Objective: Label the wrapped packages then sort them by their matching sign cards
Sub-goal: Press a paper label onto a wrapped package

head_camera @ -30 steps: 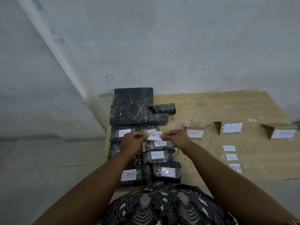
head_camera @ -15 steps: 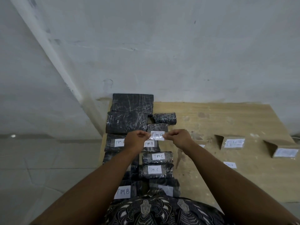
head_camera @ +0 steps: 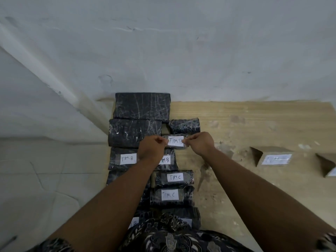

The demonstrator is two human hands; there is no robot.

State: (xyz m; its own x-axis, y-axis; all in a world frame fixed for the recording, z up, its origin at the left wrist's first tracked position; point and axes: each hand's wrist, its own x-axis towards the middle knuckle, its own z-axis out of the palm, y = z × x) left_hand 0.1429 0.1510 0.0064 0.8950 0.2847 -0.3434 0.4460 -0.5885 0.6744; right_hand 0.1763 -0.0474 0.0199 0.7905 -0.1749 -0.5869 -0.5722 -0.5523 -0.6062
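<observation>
A white paper label [head_camera: 175, 141] reading "TIM B" lies on a small black wrapped package [head_camera: 175, 147]. My left hand [head_camera: 151, 149] pinches its left end and my right hand [head_camera: 200, 143] pinches its right end. Nearer me lie black packages labelled "TIM B" [head_camera: 127, 159] and "TIM C" [head_camera: 175, 177], with another "TIM C" package [head_camera: 170, 195] below. Three unlabelled black packages sit at the back: a large one [head_camera: 142, 105], a second large one [head_camera: 134, 132] and a small one [head_camera: 184, 126]. Folded cardboard sign cards [head_camera: 272, 157] stand on the right.
The wooden table [head_camera: 245, 124] stands against a white wall. Its left edge runs beside the packages, with tiled floor [head_camera: 45, 179] beyond. A second sign card [head_camera: 327, 165] is cut off at the right border. My patterned shirt hides the nearest packages.
Both hands have carried the label away from me, from above the labelled packages onto the small package further back. The view tilted, so the loose labels on the right are out of sight.
</observation>
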